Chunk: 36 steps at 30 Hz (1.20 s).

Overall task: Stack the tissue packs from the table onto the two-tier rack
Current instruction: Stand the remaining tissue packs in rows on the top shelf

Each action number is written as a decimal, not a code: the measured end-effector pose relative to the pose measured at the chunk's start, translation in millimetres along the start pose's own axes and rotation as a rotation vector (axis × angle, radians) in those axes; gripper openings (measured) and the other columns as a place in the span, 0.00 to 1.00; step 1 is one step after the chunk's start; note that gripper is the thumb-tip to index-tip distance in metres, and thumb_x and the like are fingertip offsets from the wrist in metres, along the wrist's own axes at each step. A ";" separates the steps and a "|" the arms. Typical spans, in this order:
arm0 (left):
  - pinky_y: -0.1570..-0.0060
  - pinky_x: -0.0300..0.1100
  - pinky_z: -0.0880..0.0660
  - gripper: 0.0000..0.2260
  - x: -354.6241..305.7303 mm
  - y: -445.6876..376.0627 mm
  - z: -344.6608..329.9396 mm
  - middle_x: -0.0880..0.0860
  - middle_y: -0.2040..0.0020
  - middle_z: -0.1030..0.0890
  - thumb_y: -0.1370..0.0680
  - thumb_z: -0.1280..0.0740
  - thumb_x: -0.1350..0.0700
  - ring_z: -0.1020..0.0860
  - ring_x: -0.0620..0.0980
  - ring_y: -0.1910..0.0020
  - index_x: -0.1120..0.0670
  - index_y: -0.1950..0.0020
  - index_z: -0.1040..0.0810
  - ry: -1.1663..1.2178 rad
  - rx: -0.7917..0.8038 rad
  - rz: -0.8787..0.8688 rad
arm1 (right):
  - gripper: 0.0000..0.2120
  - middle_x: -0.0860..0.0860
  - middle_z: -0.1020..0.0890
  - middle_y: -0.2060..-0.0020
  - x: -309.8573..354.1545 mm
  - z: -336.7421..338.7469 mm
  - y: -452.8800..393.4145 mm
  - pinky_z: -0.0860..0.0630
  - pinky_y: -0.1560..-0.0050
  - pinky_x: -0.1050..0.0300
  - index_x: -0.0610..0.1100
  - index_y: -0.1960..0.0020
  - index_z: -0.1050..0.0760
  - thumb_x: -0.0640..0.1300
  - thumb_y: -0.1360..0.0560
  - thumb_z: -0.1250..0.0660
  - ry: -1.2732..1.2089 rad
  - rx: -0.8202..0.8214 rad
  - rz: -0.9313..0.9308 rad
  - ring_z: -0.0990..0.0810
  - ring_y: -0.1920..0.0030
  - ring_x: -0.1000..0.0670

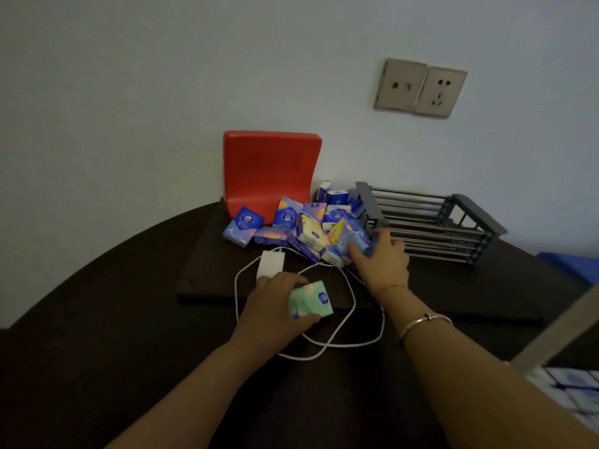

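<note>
A heap of several small tissue packs, mostly blue with some yellow, lies on the dark table near the wall. To its right stands the grey two-tier metal rack, with no pack visible on its bars. My left hand grips a green tissue pack just above the table's middle. My right hand reaches into the right edge of the heap, its fingers curled round a blue tissue pack, close to the rack's left end.
A white charger brick and its looped white cable lie under my hands. A red chair back stands behind the heap. A double wall socket is above the rack. Blue things sit at the right edge.
</note>
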State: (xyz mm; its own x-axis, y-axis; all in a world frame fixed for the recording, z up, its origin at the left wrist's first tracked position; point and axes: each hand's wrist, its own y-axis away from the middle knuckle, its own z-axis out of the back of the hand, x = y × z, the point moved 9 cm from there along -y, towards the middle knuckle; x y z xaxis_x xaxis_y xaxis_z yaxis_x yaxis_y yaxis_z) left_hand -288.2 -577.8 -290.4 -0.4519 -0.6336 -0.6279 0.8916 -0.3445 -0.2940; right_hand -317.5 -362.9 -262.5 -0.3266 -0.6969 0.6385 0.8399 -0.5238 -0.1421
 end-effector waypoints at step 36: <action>0.63 0.47 0.18 0.10 -302.8 278.9 174.8 0.55 0.46 0.21 0.20 0.38 0.62 0.19 0.52 0.54 0.48 0.45 0.24 0.882 -0.252 0.114 | 0.06 0.55 0.20 0.56 56.3 371.6 362.4 0.23 0.59 0.61 0.56 0.53 0.24 0.51 0.29 0.28 -0.418 0.239 0.735 0.21 0.54 0.52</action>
State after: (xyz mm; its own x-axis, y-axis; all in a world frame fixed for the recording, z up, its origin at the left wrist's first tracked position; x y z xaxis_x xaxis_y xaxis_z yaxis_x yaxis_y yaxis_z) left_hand 92.0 -603.1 -56.3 -0.2665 0.1380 -0.9539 0.9563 -0.0858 -0.2796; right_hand 129.5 -409.9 3.0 0.4792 -0.5565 0.6788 0.8586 0.1366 -0.4941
